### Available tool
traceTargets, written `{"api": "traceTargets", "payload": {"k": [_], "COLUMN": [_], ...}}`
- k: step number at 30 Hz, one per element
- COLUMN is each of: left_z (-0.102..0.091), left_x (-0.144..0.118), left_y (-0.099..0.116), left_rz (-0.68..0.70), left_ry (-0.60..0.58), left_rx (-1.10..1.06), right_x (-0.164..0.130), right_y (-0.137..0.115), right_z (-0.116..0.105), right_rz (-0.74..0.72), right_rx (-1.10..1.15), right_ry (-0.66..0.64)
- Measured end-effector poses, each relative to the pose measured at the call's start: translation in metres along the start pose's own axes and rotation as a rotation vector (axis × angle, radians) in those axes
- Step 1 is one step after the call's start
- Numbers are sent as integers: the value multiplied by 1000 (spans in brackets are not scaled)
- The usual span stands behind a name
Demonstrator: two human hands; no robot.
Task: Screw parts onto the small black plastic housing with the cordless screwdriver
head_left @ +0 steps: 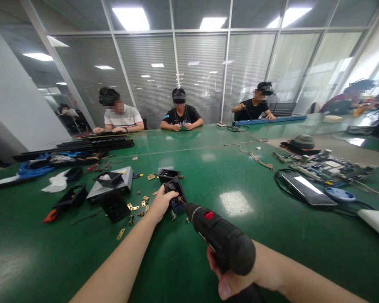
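My left hand [161, 203] grips a small black plastic housing [178, 189], its thumb laid over the inner side near some brass-coloured parts. In my right hand [229, 280] is a black cordless drill [221, 233] with a red switch. The drill's bit points at the housing's right side; whether it touches a screw there I cannot tell. Just behind the housing sits another black plastic box [168, 174]. Brass plates [133, 207] and several small screws [131, 220] lie scattered left of my left hand.
To the left are a grey metal case [126, 179], black plastic parts [113, 206] and orange-handled pliers [52, 216]. On the right lie a circuit board [334, 166], a phone-like device [306, 188] and cables. Several people sit across the green table [205, 147].
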State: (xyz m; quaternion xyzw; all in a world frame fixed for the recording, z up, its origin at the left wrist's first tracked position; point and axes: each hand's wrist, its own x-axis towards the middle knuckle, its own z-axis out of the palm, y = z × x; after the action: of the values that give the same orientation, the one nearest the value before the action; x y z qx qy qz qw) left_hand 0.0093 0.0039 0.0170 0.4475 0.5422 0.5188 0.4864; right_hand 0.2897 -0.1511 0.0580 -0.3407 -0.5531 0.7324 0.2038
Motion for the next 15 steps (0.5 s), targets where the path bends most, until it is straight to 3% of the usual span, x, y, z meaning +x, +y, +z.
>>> {"api": "traceTargets", "payload": {"k": [5,15], "left_z": [1,2], "left_x": [-2,-7], "left_y": [3,7], "left_rz": [8,-6], "left_ry": [1,-5], "left_rx": [14,-7], "right_x": [-3,-2], "right_y": [-10,-6], "right_z": [2,0], "right_rz": [4,16], "right_rx": [-18,-20], "right_ry": [-7,-10]}}
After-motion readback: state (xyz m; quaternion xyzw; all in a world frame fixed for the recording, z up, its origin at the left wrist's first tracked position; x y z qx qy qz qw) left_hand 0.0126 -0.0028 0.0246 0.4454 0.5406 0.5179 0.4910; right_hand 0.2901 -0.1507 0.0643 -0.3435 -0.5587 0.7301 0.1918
